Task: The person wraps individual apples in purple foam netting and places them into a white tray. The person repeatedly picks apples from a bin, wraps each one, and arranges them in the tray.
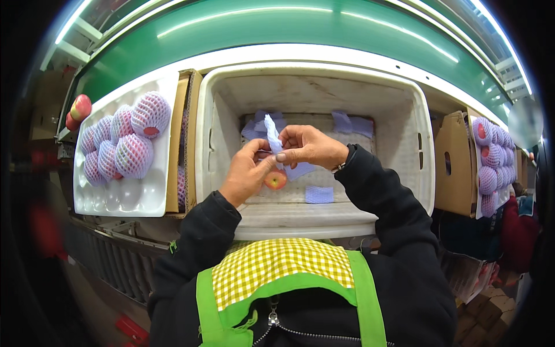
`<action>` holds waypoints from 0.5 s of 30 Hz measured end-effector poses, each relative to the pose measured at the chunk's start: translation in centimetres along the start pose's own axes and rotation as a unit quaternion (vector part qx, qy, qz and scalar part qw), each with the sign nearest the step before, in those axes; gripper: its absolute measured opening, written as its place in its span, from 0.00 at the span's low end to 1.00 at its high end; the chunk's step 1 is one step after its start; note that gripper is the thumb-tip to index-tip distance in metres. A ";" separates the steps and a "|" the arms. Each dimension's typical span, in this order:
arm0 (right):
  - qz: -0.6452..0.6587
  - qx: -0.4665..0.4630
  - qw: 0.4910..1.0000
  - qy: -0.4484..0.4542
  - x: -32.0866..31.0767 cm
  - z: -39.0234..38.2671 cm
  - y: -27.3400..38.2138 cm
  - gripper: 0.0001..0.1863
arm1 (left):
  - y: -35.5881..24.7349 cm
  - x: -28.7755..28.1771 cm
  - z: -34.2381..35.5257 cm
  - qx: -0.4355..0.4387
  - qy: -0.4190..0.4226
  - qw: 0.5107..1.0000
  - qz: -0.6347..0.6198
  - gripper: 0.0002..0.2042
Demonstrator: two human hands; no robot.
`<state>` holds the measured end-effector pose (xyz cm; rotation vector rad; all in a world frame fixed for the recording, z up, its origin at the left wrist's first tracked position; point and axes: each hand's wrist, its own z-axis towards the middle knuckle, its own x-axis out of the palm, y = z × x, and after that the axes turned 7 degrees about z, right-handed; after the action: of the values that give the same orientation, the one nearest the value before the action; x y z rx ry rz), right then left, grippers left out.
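Observation:
Over a big white plastic crate (231, 225), both my hands pinch one pale lilac foam net sleeve (271, 130). My left hand (245, 173) grips it from the left, fingers closed. From the other side, my right hand (309, 147) closes thumb and fingers on the same sleeve, which stands up bunched and narrow between them. Just below my fingers, a red-yellow apple (275, 179) shows in the crate; whether it touches the sleeve I cannot tell. Several flat foam sleeves (319, 195) lie on the crate's floor.
Left of the crate, a white moulded tray (141, 199) holds several net-wrapped apples on a cardboard box (188, 115). Two bare apples (81, 107) sit beyond it. Another carton (454, 165) with wrapped apples (488, 156) stands right. A green conveyor belt (260, 29) runs behind.

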<state>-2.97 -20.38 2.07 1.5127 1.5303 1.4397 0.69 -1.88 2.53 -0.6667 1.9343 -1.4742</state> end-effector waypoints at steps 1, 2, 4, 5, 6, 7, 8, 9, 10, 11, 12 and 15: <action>-0.022 -0.039 0.999 -0.023 0.0 -0.2 -0.2 0.12 | -0.4 0.1 0.3 -0.003 0.012 1.000 -0.004 0.10; -0.045 -0.077 0.995 -0.046 -0.1 -0.4 -0.4 0.12 | -0.8 0.1 0.5 -0.005 0.023 1.000 -0.008 0.11; 0.005 -0.051 0.998 -0.043 -0.4 -0.9 -0.1 0.10 | -1.1 0.1 0.9 -0.034 0.037 0.998 -0.028 0.14; 0.029 -0.039 0.998 -0.041 -0.5 -1.1 0.0 0.09 | -1.5 0.2 0.8 -0.026 0.042 0.998 -0.034 0.15; 0.078 -0.055 0.994 -0.044 -0.8 -1.4 0.0 0.09 | -2.4 0.5 0.6 -0.016 0.050 0.998 -0.038 0.15; 0.071 -0.059 0.995 -0.044 -1.1 -1.7 0.1 0.08 | -3.1 1.1 0.9 0.001 0.064 0.997 -0.048 0.16; 0.064 -0.064 0.995 -0.046 -0.8 -1.8 0.1 0.08 | -3.4 1.5 0.8 0.018 0.072 0.996 -0.055 0.18; 0.051 -0.070 0.995 -0.047 -0.8 -1.8 0.4 0.08 | -4.1 1.7 0.7 0.021 0.085 0.994 -0.063 0.16; 0.056 -0.082 0.995 -0.030 -0.8 -1.6 0.1 0.08 | -4.1 1.8 1.0 0.009 0.078 0.995 -0.066 0.16; 0.061 -0.095 0.993 -0.017 -0.9 -1.5 0.0 0.09 | -4.2 1.7 1.2 -0.001 0.076 0.995 -0.068 0.16; 0.080 -0.083 0.993 -0.014 -1.0 -1.5 0.2 0.09 | -3.6 1.3 1.3 -0.029 0.072 0.992 -0.104 0.14; 0.117 -0.079 0.990 0.017 -1.3 -1.9 0.4 0.09 | -2.4 0.6 1.4 -0.091 0.090 0.967 -0.218 0.12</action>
<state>-4.24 -22.23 2.54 1.6198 1.2549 1.6838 1.41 -3.84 4.51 -1.1339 2.1776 -1.6747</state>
